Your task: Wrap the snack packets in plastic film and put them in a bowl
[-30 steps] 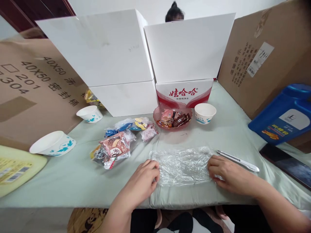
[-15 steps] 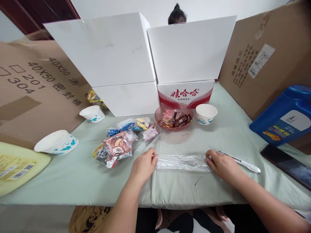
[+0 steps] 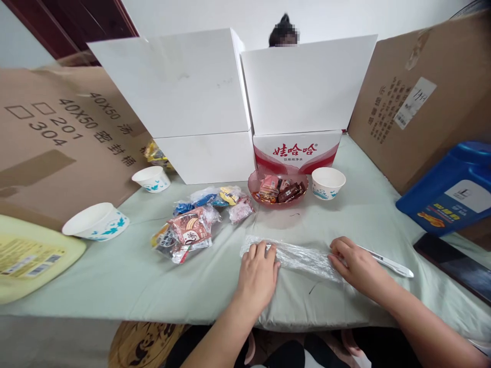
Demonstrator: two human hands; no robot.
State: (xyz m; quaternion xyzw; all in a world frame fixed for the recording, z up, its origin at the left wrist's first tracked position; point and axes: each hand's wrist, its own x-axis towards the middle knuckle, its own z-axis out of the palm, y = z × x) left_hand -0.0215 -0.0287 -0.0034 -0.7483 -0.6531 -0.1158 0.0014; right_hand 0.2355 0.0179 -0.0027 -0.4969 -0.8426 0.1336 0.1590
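A folded strip of clear plastic film (image 3: 303, 259) lies on the cloth in front of me. Over its left part rests my left hand (image 3: 259, 271), palm down, fingers extended and touching the film. The film's right end meets my right hand (image 3: 355, 266), whose fingers are curled and closed on it; the fingertips are partly hidden. Just beyond the right hand lies a white utility knife (image 3: 391, 263), its left end covered by the hand. To the left is a pile of wrapped snacks (image 3: 192, 227). A pink glass bowl (image 3: 278, 203) of packaged sweets sits farther back.
White paper bowls (image 3: 328, 184) stand right of the glass bowl and at the left. A white box wall (image 3: 203, 158) closes the back; a person's head shows above it. Cardboard boxes (image 3: 414, 117) flank the table. A blue jug (image 3: 448, 194) and black phone (image 3: 452, 260) are at right, a yellow bottle (image 3: 34, 255) at left.
My left hand has let go of the film's left edge and moved right, onto the film. The strip now slants down to the right. My right hand stays at its end.
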